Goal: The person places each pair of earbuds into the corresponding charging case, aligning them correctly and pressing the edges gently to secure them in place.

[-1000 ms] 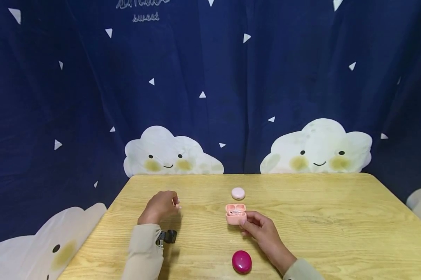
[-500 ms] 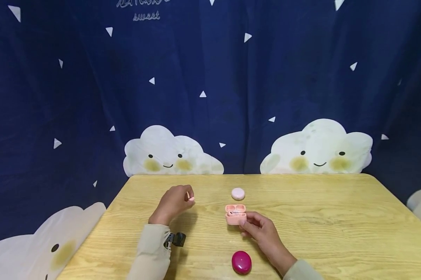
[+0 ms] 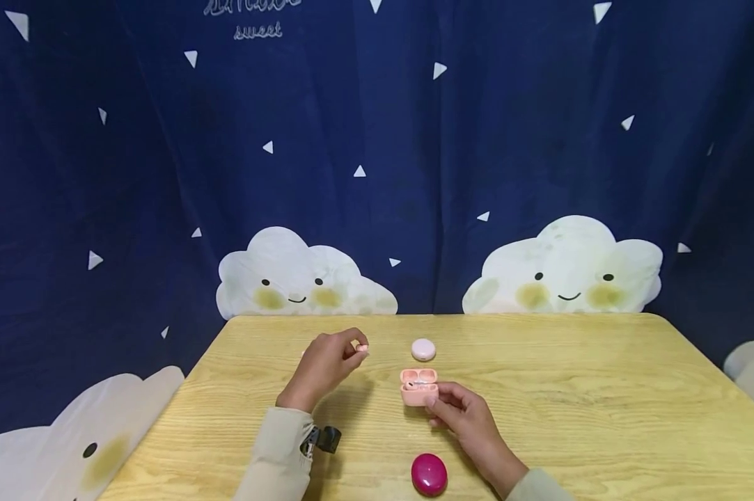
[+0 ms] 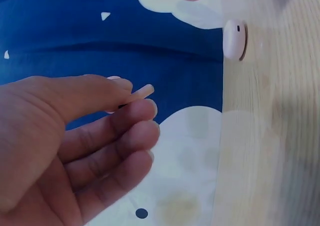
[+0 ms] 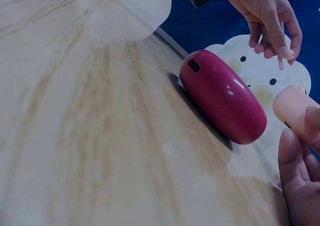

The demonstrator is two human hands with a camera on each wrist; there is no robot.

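A small pink earbud (image 3: 362, 348) is pinched between the thumb and forefinger of my left hand (image 3: 319, 367), above the table and left of the cases. Its stem (image 4: 145, 91) pokes out past the fingertips in the left wrist view. With thumb and fingers, my right hand (image 3: 475, 426) holds a salmon-pink earbud case (image 3: 419, 397) by its right side. The lid (image 3: 418, 376) stands up, and one earbud (image 3: 411, 385) shows in the left part of the case. The right wrist view shows only the outside of that case (image 5: 290, 106).
Behind the earbud case lies a pale pink round case (image 3: 423, 349). A glossy magenta oval case (image 3: 429, 474) with a port sits nearer, left of my right forearm. Both rest on the wooden table (image 3: 590, 403). A blue curtain (image 3: 326, 104) hangs behind the table.
My left hand has moved right and away from me with the earbud, closer to the open case. The right hand and its case have stayed in place.
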